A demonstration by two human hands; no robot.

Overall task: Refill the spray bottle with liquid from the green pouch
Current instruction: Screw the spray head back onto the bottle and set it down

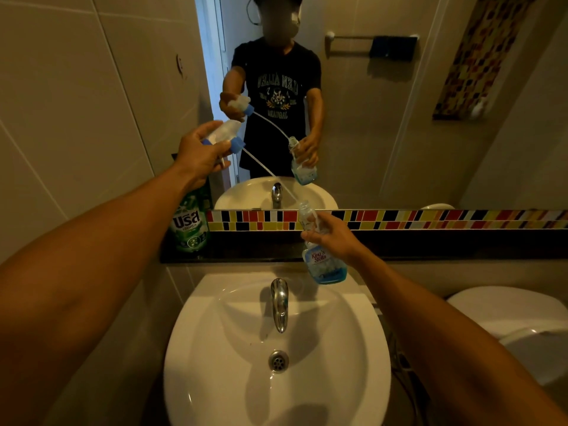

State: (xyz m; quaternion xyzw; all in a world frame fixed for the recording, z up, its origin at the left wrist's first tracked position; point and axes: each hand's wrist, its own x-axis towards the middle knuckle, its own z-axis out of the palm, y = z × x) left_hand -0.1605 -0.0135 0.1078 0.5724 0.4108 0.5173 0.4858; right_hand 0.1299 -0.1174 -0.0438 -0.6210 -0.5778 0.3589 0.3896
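Sink (215, 348) below; right hand (333, 238) grips bottle (322, 262), left hand (199, 152) grips sprayer (229, 135) (tube leaving neck). Next: fetch pouch (190, 226) under left hand.

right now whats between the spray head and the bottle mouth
In the head view, only the thin dip tube spans from the spray head to the bottle mouth.

Green pouch (191, 224) top hidden behind left hand (199, 155), toilet (519, 327) perhaps cut off.
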